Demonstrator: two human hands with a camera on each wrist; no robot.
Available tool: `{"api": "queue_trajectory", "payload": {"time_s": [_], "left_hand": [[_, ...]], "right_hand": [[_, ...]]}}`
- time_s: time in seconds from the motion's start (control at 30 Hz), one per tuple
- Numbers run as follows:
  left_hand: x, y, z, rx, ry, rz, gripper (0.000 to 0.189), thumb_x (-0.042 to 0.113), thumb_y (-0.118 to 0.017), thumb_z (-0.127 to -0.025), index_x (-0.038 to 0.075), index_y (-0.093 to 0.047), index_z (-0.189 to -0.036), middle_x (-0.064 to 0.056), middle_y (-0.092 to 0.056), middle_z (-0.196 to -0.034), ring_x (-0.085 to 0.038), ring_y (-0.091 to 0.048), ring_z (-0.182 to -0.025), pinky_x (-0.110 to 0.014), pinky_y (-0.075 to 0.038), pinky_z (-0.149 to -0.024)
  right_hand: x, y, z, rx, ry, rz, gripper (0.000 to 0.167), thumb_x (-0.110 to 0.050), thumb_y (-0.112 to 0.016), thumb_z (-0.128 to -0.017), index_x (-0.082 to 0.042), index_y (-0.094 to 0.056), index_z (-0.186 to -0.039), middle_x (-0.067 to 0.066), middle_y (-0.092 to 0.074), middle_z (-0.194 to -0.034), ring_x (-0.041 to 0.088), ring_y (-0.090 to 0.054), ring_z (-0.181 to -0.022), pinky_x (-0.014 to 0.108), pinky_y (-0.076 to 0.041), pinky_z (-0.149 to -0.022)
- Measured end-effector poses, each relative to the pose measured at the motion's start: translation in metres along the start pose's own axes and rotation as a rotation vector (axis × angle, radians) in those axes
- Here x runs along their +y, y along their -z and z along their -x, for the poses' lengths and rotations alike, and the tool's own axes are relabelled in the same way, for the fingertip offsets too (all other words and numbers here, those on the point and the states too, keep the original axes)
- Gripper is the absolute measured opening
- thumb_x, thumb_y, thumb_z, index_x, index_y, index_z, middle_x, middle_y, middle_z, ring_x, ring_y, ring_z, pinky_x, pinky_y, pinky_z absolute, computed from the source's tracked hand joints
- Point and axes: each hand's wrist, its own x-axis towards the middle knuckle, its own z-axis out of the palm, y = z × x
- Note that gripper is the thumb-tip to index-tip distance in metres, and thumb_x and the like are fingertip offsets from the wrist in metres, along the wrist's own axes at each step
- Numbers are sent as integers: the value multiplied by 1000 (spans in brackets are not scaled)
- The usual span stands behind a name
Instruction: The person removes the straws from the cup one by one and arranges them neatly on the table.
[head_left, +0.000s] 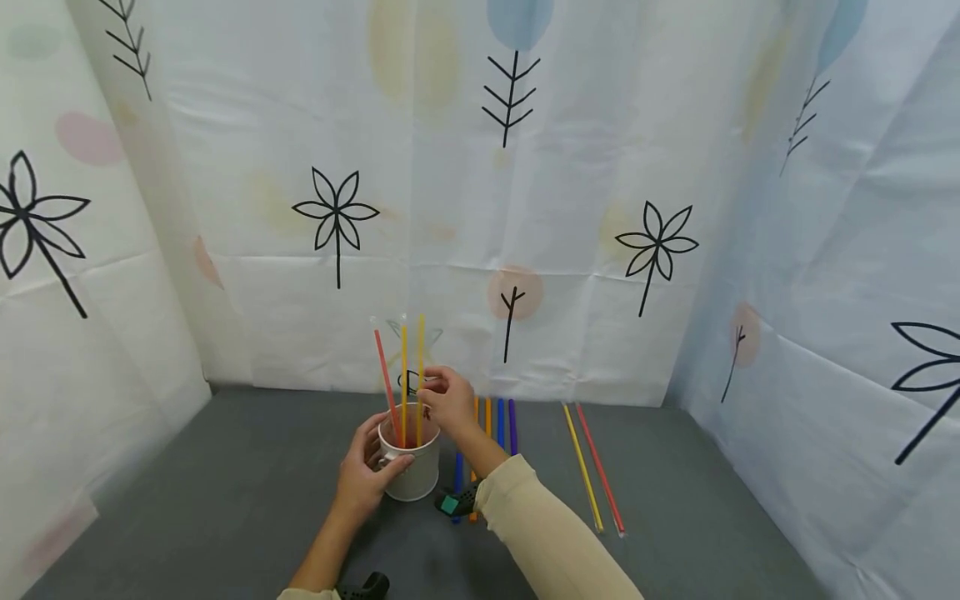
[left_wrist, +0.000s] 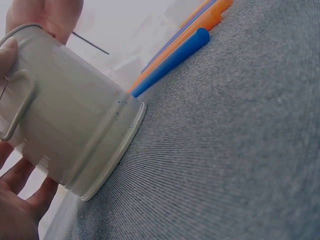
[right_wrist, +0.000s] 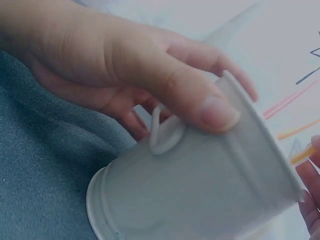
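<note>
A white mug [head_left: 420,477] stands upright on the dark table, its handle facing the left hand. My left hand [head_left: 363,475] grips it from the left, thumb on the near side by the rim, as the right wrist view also shows. Inside lean a red straw [head_left: 383,367] and a yellow straw [head_left: 404,358], tops well above the rim. Between thumb and fingers my right hand [head_left: 450,407] pinches another yellow straw [head_left: 422,346], whose lower end is inside the mug. In the left wrist view the mug [left_wrist: 75,115] hides most of the right hand.
Right of the mug lie several blue, orange and purple straws, partly covered by the right forearm; a purple straw [head_left: 513,425] is outermost. Farther right, a yellow straw [head_left: 583,467] and a red straw [head_left: 602,471] lie side by side. A patterned white curtain [head_left: 450,208] encloses the table.
</note>
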Motion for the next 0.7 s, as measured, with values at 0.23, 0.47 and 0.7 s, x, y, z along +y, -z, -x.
{"api": "queue_trajectory", "payload": {"time_s": [0.23, 0.47, 0.7], "left_hand": [[-4, -1, -1, 7, 4, 5, 78, 11, -83, -78, 15, -43, -144, -20, -53, -134, -35, -56, -117, -21, -45, -88], [-3, -1, -1, 4, 24, -7, 79, 14, -84, -77, 16, -42, -144, -20, -53, -134, -35, -56, -118, -18, -44, -87], [-2, -2, -1, 6, 28, 7, 78, 11, -84, -76, 16, -43, -142, -19, -54, -133, -33, -56, -117, -16, -44, -87]], "right_hand": [[-8, 19, -1, 35, 22, -81, 24, 2, -71, -84, 2, -68, -107, 12, -70, -92, 23, -67, -84, 33, -54, -77], [-21, 42, -9, 74, -9, -265, 25, 5, -66, -88, 7, -63, -113, 18, -69, -97, 17, -68, -78, 28, -54, -70], [-42, 69, -22, 115, 3, -403, 28, 5, -65, -89, 10, -59, -117, 13, -70, -91, 14, -69, -72, 29, -55, -68]]}}
